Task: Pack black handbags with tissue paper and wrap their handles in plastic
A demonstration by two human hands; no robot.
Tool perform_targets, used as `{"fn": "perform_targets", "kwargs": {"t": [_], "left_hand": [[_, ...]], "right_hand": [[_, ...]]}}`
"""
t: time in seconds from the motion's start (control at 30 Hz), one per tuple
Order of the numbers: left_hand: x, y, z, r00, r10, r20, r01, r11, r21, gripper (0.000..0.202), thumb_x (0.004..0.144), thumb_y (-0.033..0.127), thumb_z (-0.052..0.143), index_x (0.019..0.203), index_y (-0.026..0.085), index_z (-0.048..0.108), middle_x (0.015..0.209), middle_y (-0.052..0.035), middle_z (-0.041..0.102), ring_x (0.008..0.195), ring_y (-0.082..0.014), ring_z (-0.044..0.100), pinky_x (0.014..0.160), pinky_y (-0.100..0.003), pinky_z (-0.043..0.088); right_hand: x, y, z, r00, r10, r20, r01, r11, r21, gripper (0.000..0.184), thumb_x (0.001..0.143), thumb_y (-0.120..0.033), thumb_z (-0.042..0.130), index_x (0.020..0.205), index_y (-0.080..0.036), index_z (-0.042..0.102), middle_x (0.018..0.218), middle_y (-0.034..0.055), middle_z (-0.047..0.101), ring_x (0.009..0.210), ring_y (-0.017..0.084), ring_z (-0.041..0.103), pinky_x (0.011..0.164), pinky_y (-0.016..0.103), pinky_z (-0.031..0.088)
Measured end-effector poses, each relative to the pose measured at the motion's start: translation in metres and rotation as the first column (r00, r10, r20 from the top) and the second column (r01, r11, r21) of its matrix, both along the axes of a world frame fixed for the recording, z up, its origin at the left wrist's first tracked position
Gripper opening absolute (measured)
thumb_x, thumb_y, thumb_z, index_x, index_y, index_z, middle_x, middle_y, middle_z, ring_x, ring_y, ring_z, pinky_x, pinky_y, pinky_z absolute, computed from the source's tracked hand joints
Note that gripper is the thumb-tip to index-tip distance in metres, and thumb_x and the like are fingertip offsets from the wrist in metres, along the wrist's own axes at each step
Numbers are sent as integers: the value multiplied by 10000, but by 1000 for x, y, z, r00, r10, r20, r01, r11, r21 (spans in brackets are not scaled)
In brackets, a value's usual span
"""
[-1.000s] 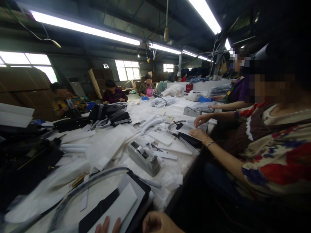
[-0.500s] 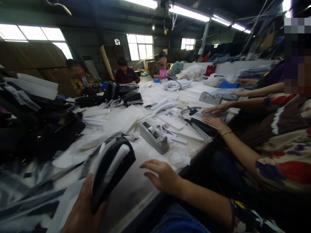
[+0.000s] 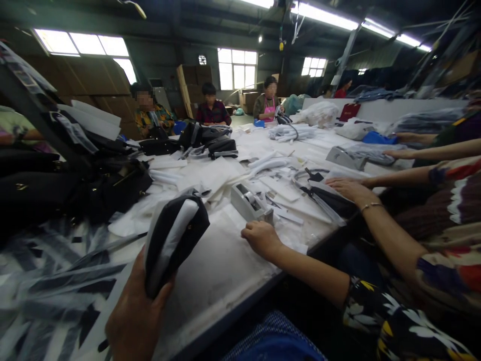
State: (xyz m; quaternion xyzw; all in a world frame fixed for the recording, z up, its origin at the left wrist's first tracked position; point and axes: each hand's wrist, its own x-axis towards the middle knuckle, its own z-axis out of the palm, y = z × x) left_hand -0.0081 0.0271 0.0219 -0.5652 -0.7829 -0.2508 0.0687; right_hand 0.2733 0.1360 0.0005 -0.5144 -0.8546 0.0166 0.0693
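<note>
My left hand (image 3: 137, 306) grips a small black bag (image 3: 198, 224) from below, its thumb on the near side. A white-wrapped strip (image 3: 176, 235) runs along the bag's upper side. Beyond the bag, to the right, stands a grey tape dispenser (image 3: 246, 203). My right hand (image 3: 263, 238) is at the dispenser's near end, fingers curled and pressed together; anything between the fingertips is too small to make out. Thin white sheets (image 3: 221, 180) lie behind the bag.
Black bags (image 3: 112, 193) are piled at left, above film-wrapped straps (image 3: 56, 296). On the right, a co-worker's hands (image 3: 351, 193) rest on another black bag (image 3: 328, 195). Several people sit across the white table (image 3: 210, 291). A second dispenser (image 3: 340, 158) stands farther right.
My right hand has moved forward to the tape dispenser, and its spread fingers have closed. The bag in my left hand has turned slightly. The view has swung left.
</note>
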Motion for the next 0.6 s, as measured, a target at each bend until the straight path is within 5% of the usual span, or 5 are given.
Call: {"fn": "perform_targets", "kwargs": {"t": [0.17, 0.33, 0.43, 0.53, 0.6], "left_hand": [[4, -1, -2, 997, -78, -12, 79, 995, 57, 726, 935, 429, 542, 1565, 281, 213, 1352, -123, 624, 1023, -342, 698, 664, -394, 584], [12, -3, -28, 917, -347, -199, 381, 910, 167, 750, 941, 232, 537, 1578, 295, 144, 1531, -86, 452, 1285, -277, 559, 1017, -407, 507], [16, -7, -46, 813, -452, -367, 524, 843, 120, 718, 949, 156, 496, 1578, 261, 165, 1558, -102, 402, 1381, -274, 456, 1098, -430, 438], [22, -11, -59, 738, -466, -489, 565, 822, 69, 654, 953, 94, 460, 1557, 236, 256, 1553, -101, 402, 1411, -283, 407, 1115, -455, 418], [27, -13, -64, 705, -449, -549, 569, 820, 60, 610, 959, 78, 445, 1533, 244, 325, 1544, -88, 416, 1412, -283, 402, 1113, -456, 421]], "right_hand": [[-32, -40, 16, 993, 113, -37, -116, 990, -80, 224, 946, -263, 526, 982, -224, 744, 912, 51, 722, 799, 180, 667, 646, 262, 439], [-45, -76, -3, 974, 222, -48, -227, 940, -256, 231, 914, -324, 614, 1034, -176, 744, 920, 100, 732, 760, 216, 685, 611, 261, 469], [-37, -89, 2, 925, 292, -243, -337, 926, -170, 287, 920, -416, 634, 1031, -173, 738, 884, 85, 731, 774, 206, 681, 650, 258, 495], [-26, -87, 29, 771, 362, -524, -411, 911, 26, 306, 996, -370, 524, 905, -174, 741, 772, 44, 707, 690, 145, 647, 655, 232, 483], [-23, -69, 51, 699, 341, -629, -341, 932, 126, 319, 1004, -337, 509, 860, -164, 735, 744, 35, 694, 680, 130, 637, 676, 227, 481]]}}
